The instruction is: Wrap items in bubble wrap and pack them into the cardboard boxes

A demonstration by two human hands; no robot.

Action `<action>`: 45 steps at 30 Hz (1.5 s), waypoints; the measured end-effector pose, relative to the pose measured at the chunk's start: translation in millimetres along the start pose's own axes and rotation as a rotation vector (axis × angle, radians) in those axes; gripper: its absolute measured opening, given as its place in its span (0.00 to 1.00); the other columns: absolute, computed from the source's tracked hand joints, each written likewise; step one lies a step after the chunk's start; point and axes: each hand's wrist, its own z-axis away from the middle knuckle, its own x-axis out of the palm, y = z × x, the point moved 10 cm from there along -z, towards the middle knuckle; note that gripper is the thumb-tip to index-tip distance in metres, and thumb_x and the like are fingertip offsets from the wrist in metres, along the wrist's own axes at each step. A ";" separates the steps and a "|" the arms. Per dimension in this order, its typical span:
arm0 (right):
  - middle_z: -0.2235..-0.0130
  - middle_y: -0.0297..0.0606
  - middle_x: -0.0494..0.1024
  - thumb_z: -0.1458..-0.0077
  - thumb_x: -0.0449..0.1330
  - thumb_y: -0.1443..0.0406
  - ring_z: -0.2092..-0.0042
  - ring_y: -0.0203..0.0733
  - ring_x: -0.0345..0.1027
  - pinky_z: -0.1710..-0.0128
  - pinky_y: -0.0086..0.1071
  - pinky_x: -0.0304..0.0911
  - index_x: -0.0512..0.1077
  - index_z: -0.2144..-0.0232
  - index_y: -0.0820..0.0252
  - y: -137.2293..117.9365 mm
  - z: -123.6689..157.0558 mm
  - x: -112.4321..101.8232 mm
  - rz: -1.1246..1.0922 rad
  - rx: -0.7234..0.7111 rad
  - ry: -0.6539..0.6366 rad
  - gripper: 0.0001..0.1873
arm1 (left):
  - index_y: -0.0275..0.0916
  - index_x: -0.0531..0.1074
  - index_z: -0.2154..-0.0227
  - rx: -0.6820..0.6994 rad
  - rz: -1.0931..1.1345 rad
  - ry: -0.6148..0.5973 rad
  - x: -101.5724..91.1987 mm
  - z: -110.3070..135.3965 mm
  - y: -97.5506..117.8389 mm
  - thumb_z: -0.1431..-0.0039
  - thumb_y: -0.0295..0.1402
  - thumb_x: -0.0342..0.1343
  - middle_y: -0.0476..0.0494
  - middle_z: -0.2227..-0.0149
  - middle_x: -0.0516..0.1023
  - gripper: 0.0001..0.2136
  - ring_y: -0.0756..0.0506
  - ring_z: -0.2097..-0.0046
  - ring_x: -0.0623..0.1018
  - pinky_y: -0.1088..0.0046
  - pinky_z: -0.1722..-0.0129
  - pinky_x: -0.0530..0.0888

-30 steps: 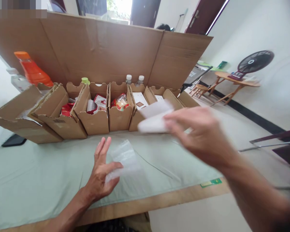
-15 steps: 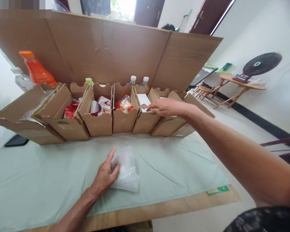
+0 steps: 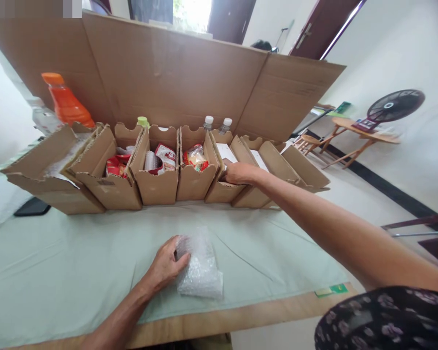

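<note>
While leaning over the bench (image 3: 259, 311), pinning a bubble-wrap pouch (image 3: 202, 274) flat on the pale green cloth (image 3: 76, 262) at six o'clock with the left hand (image 3: 166, 265), curling that grip loosely around the pouch's far left corner and tucking the thumb against the plastic. Stretching the right hand (image 3: 241, 172) out toward one o'clock, dipping its fingers over the front lip of a cardboard bin (image 3: 221, 190) holding white cards (image 3: 226, 151). Hiding the fingertips behind that lip, so leaving it impossible to tell whether the right grip is open or closing on a card.

Facing a row of such bins spanning ten to two o'clock, with snack packets (image 3: 195, 158) in the bin just left of the reach, two capped water bottles (image 3: 208, 121) behind at twelve, an orange bottle (image 3: 67, 104) at ten, a black phone (image 3: 32, 206) at nine and a tall cardboard sheet (image 3: 175, 78) backing it all.

Risking, by pressing the wrist on the thin front lip, tilting or dragging the light bin toward six o'clock and nudging the neighbours touching it. Risking the pouch too, by holding only one corner of slick plastic on smooth cloth and leaving the rest free to slide or spring up. Possibly pinching several stacked cards instead of one, by feeling blind behind the lip.
</note>
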 end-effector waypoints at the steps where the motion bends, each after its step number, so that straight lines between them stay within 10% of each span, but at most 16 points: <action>1: 0.68 0.46 0.83 0.45 0.67 0.68 0.65 0.45 0.76 0.63 0.32 0.67 0.81 0.66 0.63 2.6 4.8 -5.9 0.018 0.038 -0.027 0.03 | 0.34 0.77 0.51 0.001 0.010 0.009 -1.0 -1.0 -0.3 0.44 0.36 0.55 0.40 0.59 0.82 0.19 0.42 0.59 0.79 0.65 0.55 0.75; 4: 0.66 0.50 0.83 0.38 0.60 0.66 0.63 0.48 0.76 0.62 0.36 0.66 0.81 0.65 0.65 17.4 34.1 -52.7 0.074 0.163 0.019 0.10 | 0.36 0.78 0.54 0.006 0.034 -0.006 -3.1 -2.7 0.2 0.44 0.34 0.54 0.40 0.59 0.82 0.17 0.41 0.58 0.79 0.65 0.54 0.76; 7: 0.68 0.47 0.81 0.32 0.54 0.58 0.63 0.49 0.74 0.61 0.40 0.63 0.81 0.65 0.62 18.6 95.0 -133.4 0.042 0.178 0.458 0.19 | 0.38 0.79 0.62 0.080 0.042 -0.004 -15.4 6.1 17.5 0.43 0.32 0.55 0.37 0.55 0.80 0.10 0.39 0.52 0.80 0.63 0.51 0.76; 9: 0.71 0.43 0.80 0.32 0.54 0.55 0.66 0.47 0.72 0.63 0.40 0.61 0.80 0.69 0.58 4.6 140.0 -150.6 -0.062 0.106 0.623 0.21 | 0.38 0.79 0.64 0.223 0.004 0.072 -33.0 21.9 47.6 0.43 0.29 0.57 0.31 0.37 0.70 0.07 0.33 0.36 0.72 0.57 0.43 0.73; 12: 0.71 0.38 0.81 0.33 0.55 0.56 0.69 0.43 0.71 0.66 0.37 0.59 0.79 0.73 0.56 -46.1 167.0 -90.3 -0.334 -0.130 0.303 0.21 | 0.40 0.79 0.63 0.480 -0.131 0.145 -47.1 52.9 101.4 0.44 0.26 0.59 0.42 0.22 0.36 0.08 0.25 0.25 0.52 0.45 0.33 0.62; 16: 0.72 0.34 0.81 0.32 0.53 0.61 0.70 0.38 0.72 0.69 0.31 0.60 0.82 0.65 0.59 -110.3 172.2 2.5 -0.682 -0.369 -0.267 0.18 | 0.42 0.76 0.62 0.574 -0.204 0.110 -43.1 61.6 117.1 0.52 0.22 0.57 0.35 0.41 0.73 0.13 0.35 0.42 0.76 0.58 0.44 0.74; 19: 0.64 0.36 0.85 0.36 0.57 0.64 0.62 0.40 0.77 0.61 0.31 0.65 0.82 0.53 0.58 -88.9 128.9 -19.7 -0.639 -0.323 -0.095 0.15 | 0.41 0.72 0.66 0.361 -0.142 0.199 -57.8 40.1 75.0 0.56 0.22 0.51 0.45 0.65 0.77 0.13 0.46 0.64 0.78 0.75 0.66 0.73; 22: 0.56 0.39 0.86 0.36 0.57 0.66 0.54 0.46 0.78 0.54 0.35 0.65 0.82 0.54 0.57 -56.4 66.1 -66.2 -0.273 -0.210 0.130 0.15 | 0.40 0.76 0.58 0.102 -0.076 0.285 -70.9 22.4 24.8 0.50 0.27 0.51 0.47 0.64 0.77 0.16 0.49 0.71 0.74 0.76 0.72 0.71; 27: 0.49 0.43 0.85 0.43 0.64 0.65 0.49 0.53 0.78 0.56 0.36 0.67 0.81 0.47 0.54 -83.0 -20.3 -33.5 0.247 -0.302 -0.257 0.20 | 0.38 0.51 0.27 -0.207 0.074 0.247 -61.4 7.8 -23.4 0.48 0.35 0.53 0.52 0.66 0.77 0.43 0.53 0.78 0.65 0.77 0.75 0.66; 33: 0.52 0.54 0.85 0.52 0.65 0.76 0.50 0.55 0.80 0.57 0.35 0.69 0.83 0.52 0.65 -114.7 -48.7 21.5 0.330 -0.325 -0.385 0.24 | 0.31 0.60 0.31 -0.243 0.101 0.204 -54.7 7.2 -31.0 0.48 0.39 0.54 0.53 0.74 0.73 0.40 0.50 0.76 0.67 0.75 0.73 0.67; 41: 0.49 0.46 0.84 0.37 0.59 0.63 0.48 0.54 0.78 0.55 0.37 0.68 0.80 0.48 0.56 -73.6 -42.4 -32.0 0.205 -0.221 -0.149 0.18 | 0.36 0.76 0.50 -0.210 0.266 0.260 -63.6 3.7 -26.4 0.53 0.34 0.57 0.45 0.62 0.82 0.24 0.45 0.63 0.79 0.72 0.62 0.75; 45: 0.51 0.46 0.85 0.49 0.69 0.63 0.48 0.54 0.78 0.55 0.36 0.68 0.81 0.49 0.57 -88.7 -42.1 -19.8 0.168 -0.234 -0.192 0.23 | 0.36 0.77 0.56 -0.183 0.346 0.192 -55.0 3.6 -17.1 0.52 0.33 0.57 0.48 0.66 0.80 0.18 0.47 0.66 0.77 0.74 0.65 0.73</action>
